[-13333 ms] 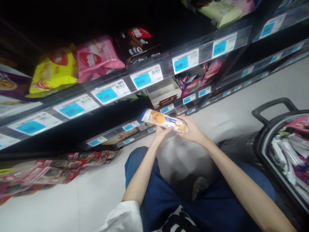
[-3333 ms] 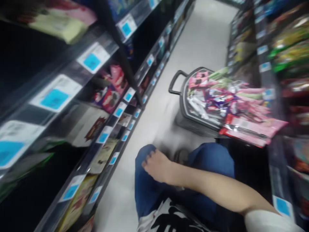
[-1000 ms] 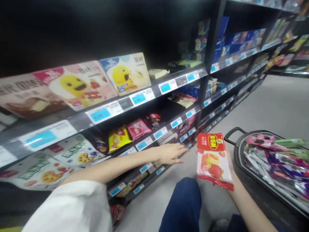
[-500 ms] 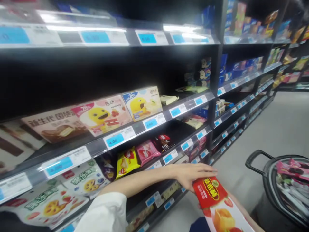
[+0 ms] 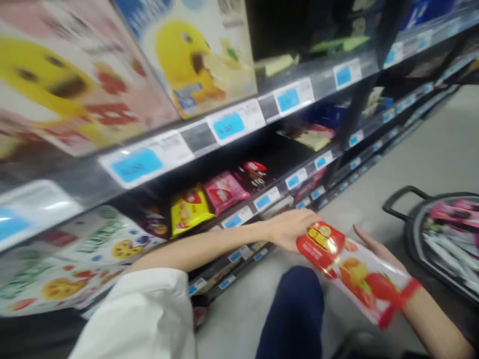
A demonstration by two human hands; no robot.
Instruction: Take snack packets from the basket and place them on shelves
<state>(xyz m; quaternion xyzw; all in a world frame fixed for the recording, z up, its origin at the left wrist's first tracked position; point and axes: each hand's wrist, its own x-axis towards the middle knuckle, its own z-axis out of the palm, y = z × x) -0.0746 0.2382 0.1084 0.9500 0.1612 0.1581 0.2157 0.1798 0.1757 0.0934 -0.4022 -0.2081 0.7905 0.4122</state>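
The left hand reaches across from a white sleeve and lies on the red top end of a snack packet. Its fingers curl over that edge, but motion blur hides whether they actually pinch it. The right hand is palm up beneath the packet with its fingers stretched out past the far edge, not closed. The packet lies slantwise along that palm and wrist, above a knee in blue trousers and just in front of the lower shelves.

The packet has a red header with a round green-and-yellow badge and yellow characters (too smeared to read). Below the header it is white, with pictures of orange and red fruit.

On the shelf behind the left hand lie a yellow bag, a pink bag and a dark bag, each with a red oval logo whose lettering cannot be made out. Above them stands a big box printed with a yellow cartoon face. The shelf edges carry white price tags with blue patches, and the figures on them are illegible. At the lower left is a white box with green characters and biscuit pictures.

On the grey floor to the right stands a black basket, full of pink and purple wrappers.
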